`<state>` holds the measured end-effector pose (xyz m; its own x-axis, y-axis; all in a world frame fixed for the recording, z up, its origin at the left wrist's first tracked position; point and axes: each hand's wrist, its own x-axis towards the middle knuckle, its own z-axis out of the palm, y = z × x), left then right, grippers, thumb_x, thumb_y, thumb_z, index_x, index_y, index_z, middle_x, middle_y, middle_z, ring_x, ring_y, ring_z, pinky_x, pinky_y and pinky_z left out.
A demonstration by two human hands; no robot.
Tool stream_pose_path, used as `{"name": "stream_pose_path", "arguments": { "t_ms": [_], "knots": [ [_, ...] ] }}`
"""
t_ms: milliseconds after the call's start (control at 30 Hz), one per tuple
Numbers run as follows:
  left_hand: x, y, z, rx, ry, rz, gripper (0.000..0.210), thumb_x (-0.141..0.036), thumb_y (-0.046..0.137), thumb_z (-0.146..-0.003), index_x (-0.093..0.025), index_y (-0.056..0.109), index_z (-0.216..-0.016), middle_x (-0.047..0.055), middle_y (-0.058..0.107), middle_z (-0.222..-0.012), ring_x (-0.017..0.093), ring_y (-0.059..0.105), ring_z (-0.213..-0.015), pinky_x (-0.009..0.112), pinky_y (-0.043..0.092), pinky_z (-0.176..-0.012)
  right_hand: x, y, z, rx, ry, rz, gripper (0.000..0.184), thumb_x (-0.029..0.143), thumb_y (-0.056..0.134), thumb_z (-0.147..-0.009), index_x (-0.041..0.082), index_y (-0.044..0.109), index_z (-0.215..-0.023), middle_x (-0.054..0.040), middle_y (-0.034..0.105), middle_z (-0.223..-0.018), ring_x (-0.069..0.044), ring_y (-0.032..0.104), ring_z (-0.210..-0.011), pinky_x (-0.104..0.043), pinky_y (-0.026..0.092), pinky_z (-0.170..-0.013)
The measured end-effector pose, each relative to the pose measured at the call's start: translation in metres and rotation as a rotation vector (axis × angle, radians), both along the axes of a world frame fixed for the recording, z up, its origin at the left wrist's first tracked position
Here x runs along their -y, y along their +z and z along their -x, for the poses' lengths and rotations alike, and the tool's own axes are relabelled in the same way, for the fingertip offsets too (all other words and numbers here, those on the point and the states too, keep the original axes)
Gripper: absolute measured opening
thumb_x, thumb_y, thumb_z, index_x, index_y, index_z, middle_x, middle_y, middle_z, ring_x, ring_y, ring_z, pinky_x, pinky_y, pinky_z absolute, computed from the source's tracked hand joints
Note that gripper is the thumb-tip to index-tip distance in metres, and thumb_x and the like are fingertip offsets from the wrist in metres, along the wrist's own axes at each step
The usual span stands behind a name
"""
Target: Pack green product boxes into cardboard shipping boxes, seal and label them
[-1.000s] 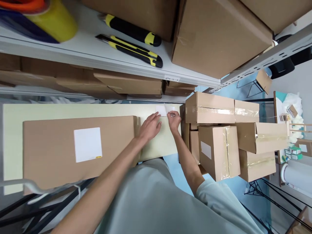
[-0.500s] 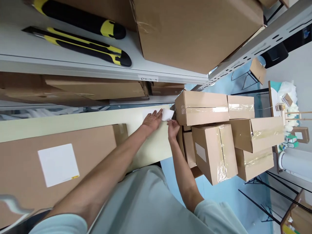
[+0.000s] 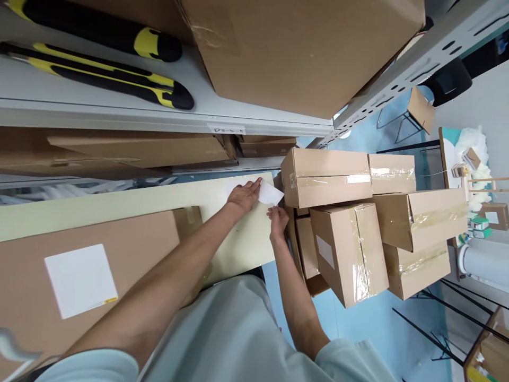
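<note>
A white paper slip [image 3: 272,194] is located at the far right end of the cream tabletop [image 3: 242,246], near its back edge. The slip's left side is held down by the left hand [image 3: 243,196], its fingers extended and laid flat. The slip's lower corner is pinched between the curled fingertips of the right hand [image 3: 279,218]. To the left, a long carton [image 3: 135,249] bearing a square white label [image 3: 81,281] is placed on the tabletop. Taped cartons [image 3: 334,185] are stacked just beyond the right end. Two black-and-yellow cutters [image 3: 119,86] are seen on the grey shelf [image 3: 159,118] above.
</note>
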<state>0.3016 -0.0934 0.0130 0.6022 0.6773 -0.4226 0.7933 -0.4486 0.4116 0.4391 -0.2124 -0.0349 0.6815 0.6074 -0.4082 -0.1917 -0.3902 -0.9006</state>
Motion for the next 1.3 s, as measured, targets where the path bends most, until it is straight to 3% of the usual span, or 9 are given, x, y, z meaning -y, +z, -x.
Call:
{"name": "stream_pose_path", "arguments": {
  "t_ms": [267, 500, 700, 833, 967, 1067, 1167, 1300],
  "knots": [
    [0.000, 0.001, -0.001, -0.017, -0.001, 0.011, 0.090, -0.012, 0.051, -0.087, -0.013, 0.043, -0.177, 0.014, 0.026, -0.191, 0.036, 0.039, -0.166, 0.057, 0.047, -0.124, 0.012, 0.005, 0.003, -0.039, -0.032, 0.011, 0.017, 0.028, 0.070, -0.090, 0.018, 0.069, -0.077, -0.0088, 0.083, -0.081, -0.017, 0.074, -0.067, -0.026, 0.056, -0.063],
    [-0.003, 0.001, -0.005, -0.056, -0.009, 0.020, 0.088, -0.011, 0.052, -0.087, -0.013, 0.045, -0.174, 0.014, 0.022, -0.192, 0.035, 0.040, -0.167, 0.055, 0.050, -0.121, 0.035, 0.010, 0.012, 0.101, -0.064, -0.055, 0.018, 0.034, 0.065, -0.093, 0.018, 0.068, -0.084, -0.0082, 0.080, -0.086, -0.016, 0.071, -0.068, -0.028, 0.060, -0.067],
    [-0.001, 0.000, -0.004, -0.026, -0.007, 0.030, 0.091, -0.017, 0.063, -0.086, -0.017, 0.045, -0.175, 0.016, 0.021, -0.192, 0.039, 0.038, -0.168, 0.055, 0.053, -0.121, 0.058, 0.031, 0.018, 0.236, -0.122, -0.108, 0.016, 0.034, 0.061, -0.093, 0.020, 0.067, -0.090, -0.0102, 0.080, -0.091, -0.019, 0.072, -0.073, -0.033, 0.062, -0.073],
    [0.005, 0.016, 0.002, 0.063, 0.075, 0.064, 0.097, -0.018, 0.069, -0.083, -0.015, 0.043, -0.176, 0.020, 0.026, -0.191, 0.038, 0.039, -0.170, 0.050, 0.053, -0.124, 0.078, 0.061, 0.024, 0.351, -0.085, -0.106, 0.020, 0.039, 0.062, -0.096, 0.020, 0.070, -0.092, -0.0076, 0.079, -0.088, -0.020, 0.073, -0.076, -0.033, 0.061, -0.076],
    [0.030, 0.052, 0.018, 0.143, 0.137, 0.028, 0.084, -0.015, 0.060, -0.092, -0.007, 0.044, -0.174, 0.021, 0.036, -0.187, 0.032, 0.040, -0.172, 0.041, 0.041, -0.135, 0.097, 0.106, 0.033, 0.488, 0.012, -0.129, 0.026, 0.046, 0.065, -0.099, 0.021, 0.072, -0.095, -0.0047, 0.077, -0.084, -0.020, 0.071, -0.076, -0.032, 0.059, -0.077],
    [0.077, 0.084, 0.051, 0.261, 0.166, -0.032, 0.070, -0.018, 0.048, -0.103, -0.011, 0.049, -0.172, 0.015, 0.048, -0.181, 0.025, 0.045, -0.169, 0.038, 0.036, -0.139, 0.112, 0.149, 0.048, 0.537, 0.129, -0.218, 0.028, 0.048, 0.066, -0.100, 0.021, 0.072, -0.093, -0.0063, 0.077, -0.093, -0.020, 0.072, -0.083, -0.031, 0.059, -0.078],
    [0.141, 0.113, 0.100, 0.566, 0.253, -0.060, 0.063, -0.030, 0.057, -0.103, -0.024, 0.060, -0.165, 0.008, 0.067, -0.166, 0.028, 0.066, -0.152, 0.042, 0.051, -0.130, 0.128, 0.194, 0.076, 0.480, 0.261, -0.321, 0.026, 0.046, 0.070, -0.100, 0.022, 0.073, -0.089, -0.0062, 0.076, -0.098, -0.019, 0.072, -0.085, -0.031, 0.059, -0.080],
    [0.217, 0.138, 0.173, 0.727, 0.495, -0.125, 0.048, -0.043, 0.068, -0.102, -0.031, 0.072, -0.148, 0.005, 0.079, -0.148, 0.030, 0.076, -0.136, 0.043, 0.062, -0.118, 0.150, 0.240, 0.132, 0.268, 0.434, -0.373, 0.025, 0.043, 0.076, -0.098, 0.024, 0.073, -0.083, -0.0018, 0.072, -0.083, -0.019, 0.071, -0.078, -0.032, 0.059, -0.080]
  ]
}}
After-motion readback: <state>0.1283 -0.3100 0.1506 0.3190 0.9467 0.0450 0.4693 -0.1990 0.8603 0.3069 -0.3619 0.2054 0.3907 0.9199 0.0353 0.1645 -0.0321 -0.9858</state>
